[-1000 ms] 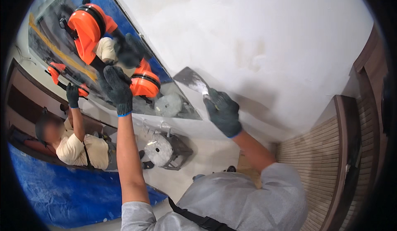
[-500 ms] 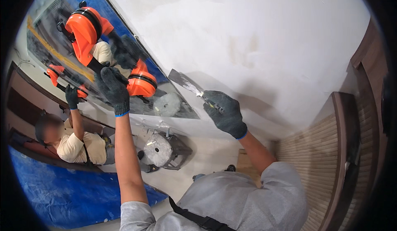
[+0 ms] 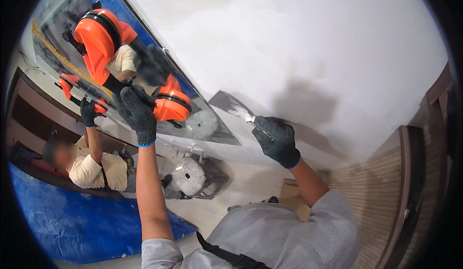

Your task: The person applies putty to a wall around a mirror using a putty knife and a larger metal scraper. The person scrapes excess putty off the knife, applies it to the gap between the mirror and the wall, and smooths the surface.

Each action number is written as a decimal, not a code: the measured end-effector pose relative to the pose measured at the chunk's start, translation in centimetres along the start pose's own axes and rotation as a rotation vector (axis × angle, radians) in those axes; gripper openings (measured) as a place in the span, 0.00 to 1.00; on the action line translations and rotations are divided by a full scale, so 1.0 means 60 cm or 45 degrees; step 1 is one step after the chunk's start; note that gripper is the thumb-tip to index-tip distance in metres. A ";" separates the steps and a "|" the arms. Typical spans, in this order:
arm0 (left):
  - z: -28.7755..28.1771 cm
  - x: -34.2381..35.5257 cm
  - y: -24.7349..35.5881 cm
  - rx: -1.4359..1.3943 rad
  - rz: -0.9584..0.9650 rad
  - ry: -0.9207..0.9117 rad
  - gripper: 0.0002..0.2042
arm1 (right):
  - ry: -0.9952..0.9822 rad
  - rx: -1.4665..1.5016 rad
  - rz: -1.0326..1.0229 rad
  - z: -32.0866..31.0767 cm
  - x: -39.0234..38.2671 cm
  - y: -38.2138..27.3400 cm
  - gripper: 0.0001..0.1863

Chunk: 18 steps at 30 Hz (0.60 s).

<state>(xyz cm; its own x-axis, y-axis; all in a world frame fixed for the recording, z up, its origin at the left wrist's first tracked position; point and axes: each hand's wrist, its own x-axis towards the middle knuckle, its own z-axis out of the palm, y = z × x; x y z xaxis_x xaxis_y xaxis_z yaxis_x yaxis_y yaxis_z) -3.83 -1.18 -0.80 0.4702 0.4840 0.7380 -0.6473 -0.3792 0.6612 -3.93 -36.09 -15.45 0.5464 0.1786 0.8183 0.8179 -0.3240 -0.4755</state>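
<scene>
A large mirror stands at a slant against the white wall, with a two-cup orange suction lifter on its face. Gloved in dark knit, my left hand grips the lifter's black handle between the cups. In my gloved right hand is a putty knife, its flat blade smeared with white paste. The blade's tip lies close to the mirror's right edge, in front of the wall; whether it touches cannot be told. My fingers round its handle are partly hidden.
At the left, a co-worker holds a second orange suction lifter on the mirror. Below the mirror stands a dusty grey fixture with a round top. A blue sheet spreads at lower left; a ribbed wooden panel is at right.
My right hand and putty knife have moved right and slightly down in the view. The whole scene has shifted a little, while my left hand keeps its grip on the lifter.
</scene>
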 end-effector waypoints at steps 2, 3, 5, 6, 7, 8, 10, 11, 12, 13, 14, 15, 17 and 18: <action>-0.002 0.000 -0.001 -0.007 -0.022 0.031 0.17 | -0.015 -0.022 0.007 0.007 -0.011 0.004 0.15; -0.004 0.000 -0.002 0.008 -0.028 0.062 0.16 | 0.006 0.016 0.052 0.009 -0.013 0.002 0.15; -0.005 0.001 -0.006 -0.004 -0.042 0.093 0.15 | 0.048 0.096 0.147 0.017 -0.012 -0.005 0.15; -0.006 0.002 -0.007 -0.031 -0.050 0.093 0.15 | 0.059 0.085 0.141 0.021 -0.012 -0.003 0.14; -0.005 0.003 -0.006 -0.059 -0.058 0.093 0.14 | 0.071 0.073 0.136 0.025 -0.013 -0.001 0.14; -0.005 -0.002 0.002 -0.070 -0.053 0.058 0.14 | 0.073 0.060 0.132 0.028 -0.015 0.000 0.14; -0.006 0.002 -0.004 -0.025 -0.027 0.054 0.13 | 0.021 0.045 0.183 0.022 -0.011 -0.005 0.14; -0.008 0.003 -0.008 -0.006 -0.012 0.061 0.13 | -0.009 0.037 0.200 0.015 -0.004 -0.009 0.14; -0.003 0.004 -0.013 0.032 0.043 0.094 0.14 | -0.018 -0.013 0.150 0.004 0.005 -0.013 0.14; -0.002 0.003 -0.008 -0.007 0.015 0.074 0.14 | -0.026 -0.048 0.098 -0.008 0.019 -0.018 0.15; 0.001 0.000 0.000 -0.045 -0.014 0.055 0.14 | -0.033 -0.084 0.045 -0.021 0.035 -0.027 0.15; 0.002 -0.002 0.006 -0.085 -0.044 0.037 0.14 | -0.086 -0.115 0.035 -0.040 0.059 -0.048 0.14; 0.004 -0.002 0.008 -0.031 -0.043 0.058 0.16 | -0.184 -0.181 0.008 -0.071 0.107 -0.086 0.14; 0.008 -0.001 0.008 -0.020 -0.033 0.064 0.17 | -0.148 -0.262 -0.201 -0.071 0.115 -0.081 0.13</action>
<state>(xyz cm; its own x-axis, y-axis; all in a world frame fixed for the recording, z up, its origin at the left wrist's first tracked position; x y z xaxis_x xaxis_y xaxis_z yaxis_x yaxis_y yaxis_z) -3.88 -1.76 -0.46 0.4565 0.5329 0.7124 -0.6446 -0.3538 0.6777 -4.90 -37.25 -6.10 0.4420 0.3433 0.8287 0.8472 -0.4632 -0.2600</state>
